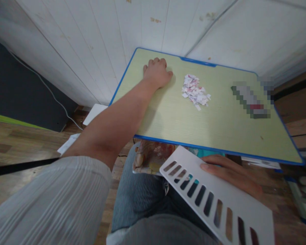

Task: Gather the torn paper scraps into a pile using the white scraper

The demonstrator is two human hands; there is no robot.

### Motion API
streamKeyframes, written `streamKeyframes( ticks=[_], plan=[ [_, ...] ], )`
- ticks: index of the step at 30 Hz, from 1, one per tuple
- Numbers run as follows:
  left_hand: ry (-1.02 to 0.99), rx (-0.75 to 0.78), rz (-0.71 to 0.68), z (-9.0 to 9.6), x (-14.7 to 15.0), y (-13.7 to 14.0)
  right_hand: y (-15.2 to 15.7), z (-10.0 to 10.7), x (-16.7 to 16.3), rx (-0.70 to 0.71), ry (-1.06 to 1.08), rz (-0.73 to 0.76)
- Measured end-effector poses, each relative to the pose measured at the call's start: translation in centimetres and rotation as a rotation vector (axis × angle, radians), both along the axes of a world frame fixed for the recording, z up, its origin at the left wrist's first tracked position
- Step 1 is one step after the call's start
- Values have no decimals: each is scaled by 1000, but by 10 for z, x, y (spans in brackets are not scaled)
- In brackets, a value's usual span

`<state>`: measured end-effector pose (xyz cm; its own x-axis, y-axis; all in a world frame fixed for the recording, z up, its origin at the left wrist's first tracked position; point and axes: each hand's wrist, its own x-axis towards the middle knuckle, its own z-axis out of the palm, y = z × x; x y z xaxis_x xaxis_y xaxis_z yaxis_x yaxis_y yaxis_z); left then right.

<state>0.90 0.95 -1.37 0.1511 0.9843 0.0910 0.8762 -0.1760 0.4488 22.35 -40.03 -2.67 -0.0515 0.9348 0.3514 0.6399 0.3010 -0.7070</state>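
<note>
While the left hand (156,73) rests spread, the right hand (231,173) grips a flat, white, slotted panel (191,166).

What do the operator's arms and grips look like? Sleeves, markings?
Left grip: bare human hand, no glove; forearm bare up to a pale grey, finely ribbed sleeve ending near the elbow. Right grip: bare hand, no glove; right sleeve not visible.

Resting the left hand (156,73) on the blue-edged tabletop (173,119) near a small heap of paper scraps (195,90); holding a white slotted panel (219,189) in the right hand (225,167).
</note>
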Motion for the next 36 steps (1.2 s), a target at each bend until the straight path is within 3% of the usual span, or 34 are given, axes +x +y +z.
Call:
streamKeyframes(
  ticks=[4,12,18,22,25,28,30,32,36],
  plan=[
    [7,28,9,-3,-1,3,6,-8,9,65,-31,61],
    [-19,10,37,-1,2,3,30,-5,14,26,-145,256],
    [52,75,5,6,1,-8,26,-2,8,41,-2,177],
    [74,80,0,6,-4,-9,39,1,9,-12,117,-42],
    [100,89,-1,5,-8,-8,83,14,27,14,253,-235],
    [123,109,0,4,-10,-7,159,39,58,50,316,-394],
    [133,115,1,4,-11,-8,216,57,77,-135,67,-523],
    [138,110,4,4,-12,-9,264,71,87,-194,-46,-552],
    [129,105,11,4,-14,-9,309,81,71,-213,-252,-536]
  ],
)
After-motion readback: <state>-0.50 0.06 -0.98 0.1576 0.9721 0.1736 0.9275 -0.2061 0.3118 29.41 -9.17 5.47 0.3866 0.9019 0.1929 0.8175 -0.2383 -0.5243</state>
